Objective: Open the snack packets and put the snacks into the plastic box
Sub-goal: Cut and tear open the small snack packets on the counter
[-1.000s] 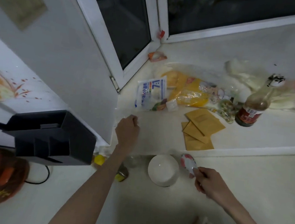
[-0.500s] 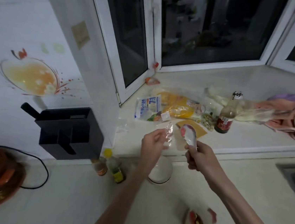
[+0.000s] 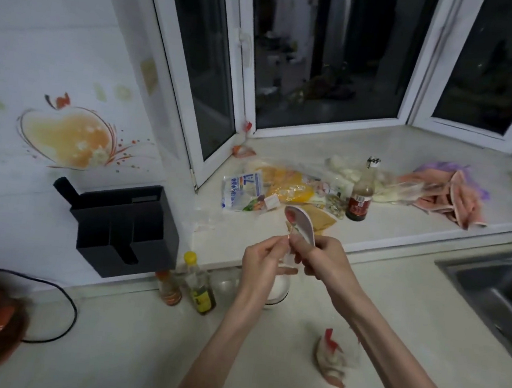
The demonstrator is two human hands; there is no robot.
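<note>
At the centre of the frame both hands meet over the pale counter's edge. The right hand (image 3: pixel 320 258) grips a small white-and-red snack packet (image 3: pixel 301 223), its lower part hidden in the fist. The left hand (image 3: pixel 265 258) pinches something thin beside the packet; blur hides what. Beneath the left wrist a white round container (image 3: pixel 278 290) is mostly covered. A crumpled red-and-white wrapper (image 3: pixel 333 357) lies lower right, its contents indistinct.
</note>
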